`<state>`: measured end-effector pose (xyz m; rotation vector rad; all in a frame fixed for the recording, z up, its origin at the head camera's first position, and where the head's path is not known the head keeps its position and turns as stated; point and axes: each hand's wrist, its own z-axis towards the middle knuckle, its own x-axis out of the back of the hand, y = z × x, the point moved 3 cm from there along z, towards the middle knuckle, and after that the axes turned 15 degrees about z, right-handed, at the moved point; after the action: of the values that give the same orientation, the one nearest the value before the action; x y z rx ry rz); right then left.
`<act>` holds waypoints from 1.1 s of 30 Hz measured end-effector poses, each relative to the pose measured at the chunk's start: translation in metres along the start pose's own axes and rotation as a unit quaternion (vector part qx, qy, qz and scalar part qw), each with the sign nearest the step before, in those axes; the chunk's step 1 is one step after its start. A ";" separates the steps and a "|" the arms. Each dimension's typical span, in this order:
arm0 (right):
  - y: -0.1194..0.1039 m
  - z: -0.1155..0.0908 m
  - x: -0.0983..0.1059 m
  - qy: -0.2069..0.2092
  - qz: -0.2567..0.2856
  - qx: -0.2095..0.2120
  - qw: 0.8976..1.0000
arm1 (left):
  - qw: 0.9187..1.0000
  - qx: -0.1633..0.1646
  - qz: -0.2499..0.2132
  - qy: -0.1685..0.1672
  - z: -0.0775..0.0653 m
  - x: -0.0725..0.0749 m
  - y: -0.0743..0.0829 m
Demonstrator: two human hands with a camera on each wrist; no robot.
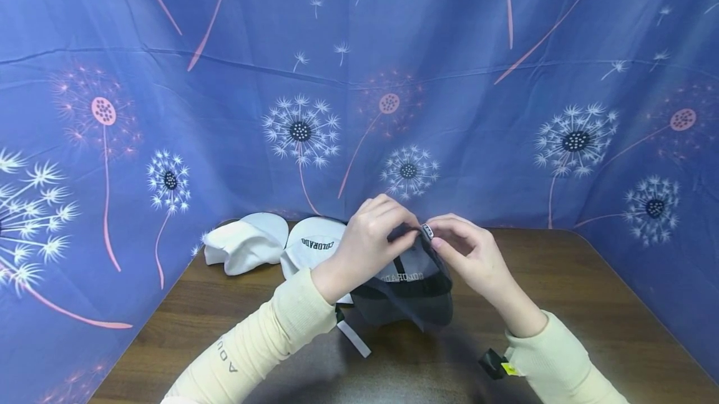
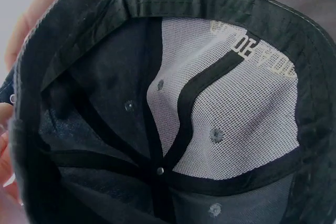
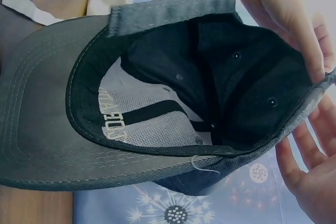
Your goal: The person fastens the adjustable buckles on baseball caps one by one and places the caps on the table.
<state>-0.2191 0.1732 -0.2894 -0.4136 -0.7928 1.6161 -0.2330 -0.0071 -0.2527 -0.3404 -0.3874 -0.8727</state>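
Both hands hold a dark grey cap [image 1: 401,304] up above the table, its brim toward the person. My left hand [image 1: 371,238] pinches the cap's back edge between thumb and fingers. Close beside it, my right hand [image 1: 472,254] pinches the same edge at a small metal buckle [image 1: 427,231]. The left wrist view looks into the cap's dark lining [image 2: 94,108], with white mesh [image 2: 236,124] behind the front lettering. In the right wrist view, the back strap [image 3: 173,13] arches over the opening and a loose thread [image 3: 205,164] hangs near the brim [image 3: 42,103].
Two white caps lie at the back left of the brown table [image 1: 562,291]: a crumpled one [image 1: 244,245] and one lettered COLORADO [image 1: 314,238], partly behind the left hand. A blue dandelion-patterned cloth [image 1: 477,110] stands behind the table. A white strip [image 1: 354,338] hangs by the left cuff.
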 end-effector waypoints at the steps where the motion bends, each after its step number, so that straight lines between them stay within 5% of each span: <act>1: 0.000 0.000 0.000 0.001 -0.003 0.003 1.000 | 1.000 0.000 0.001 0.000 0.000 0.000 0.000; 9: -0.001 -0.001 -0.001 -0.005 0.032 0.009 0.999 | 1.000 0.000 0.004 0.003 0.000 0.002 0.004; 16: -0.002 -0.001 -0.004 0.013 -0.004 0.031 0.999 | 1.000 0.003 0.019 0.007 0.001 0.003 0.006; 33: -0.012 -0.001 -0.004 -0.003 0.015 0.019 1.000 | 0.998 -0.039 0.037 0.027 0.001 0.003 0.012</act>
<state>-0.2094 0.1705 -0.2825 -0.3957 -0.7624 1.6580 -0.2221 -0.0018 -0.2517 -0.3988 -0.2893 -0.8244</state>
